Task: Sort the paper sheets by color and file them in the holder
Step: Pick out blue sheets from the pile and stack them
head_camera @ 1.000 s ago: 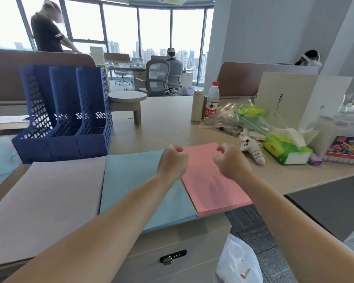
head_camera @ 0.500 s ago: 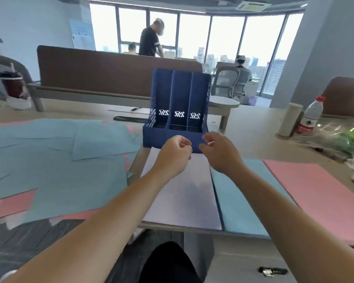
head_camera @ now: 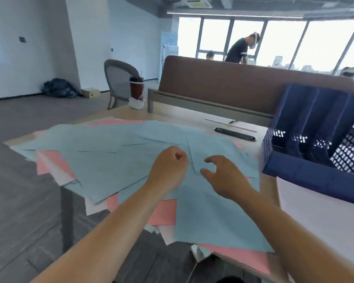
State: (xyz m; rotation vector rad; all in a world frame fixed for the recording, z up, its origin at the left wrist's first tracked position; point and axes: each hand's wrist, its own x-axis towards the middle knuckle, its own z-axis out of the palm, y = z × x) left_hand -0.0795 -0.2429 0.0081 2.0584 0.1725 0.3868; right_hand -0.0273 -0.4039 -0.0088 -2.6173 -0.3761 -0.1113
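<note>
- Tabletop (head_camera: pixel 184 118): pale wood, carrying all the paper and the holder.
- Blue sheets (head_camera: pixel 110 160): a loose, overlapping spread across the left and middle of the tabletop, the topmost layer. Both hands were over its near-right part.
- Brown divider (head_camera: pixel 233 86): stood along the far edge of the tabletop, behind the holder.
- White stack (head_camera: pixel 319 217): a squared pile at the right, just in front of the holder, well to the right of both hands.
- Holder (head_camera: pixel 307 176): dark blue, three slots with mesh walls, at the right of the tabletop, beside the spread and to the right of the right hand.
- Pink sheets (head_camera: pixel 164 213): showed at the edges from beneath the blue sheets, some under the left forearm.
- Right hand (head_camera: pixel 223 178): fingers half bent, thumb and forefinger apart, nothing in its grasp; it hung over a blue sheet, and contact with the sheet could not be told.
- Left hand (head_camera: pixel 168 170): curled into a fist holding nothing, just left of the right hand, over the blue sheets.
- Black case (head_camera: pixel 235 134): long and flat, beyond the spread.
- Dark red cup (head_camera: pixel 136 88): at the far left corner.
</note>
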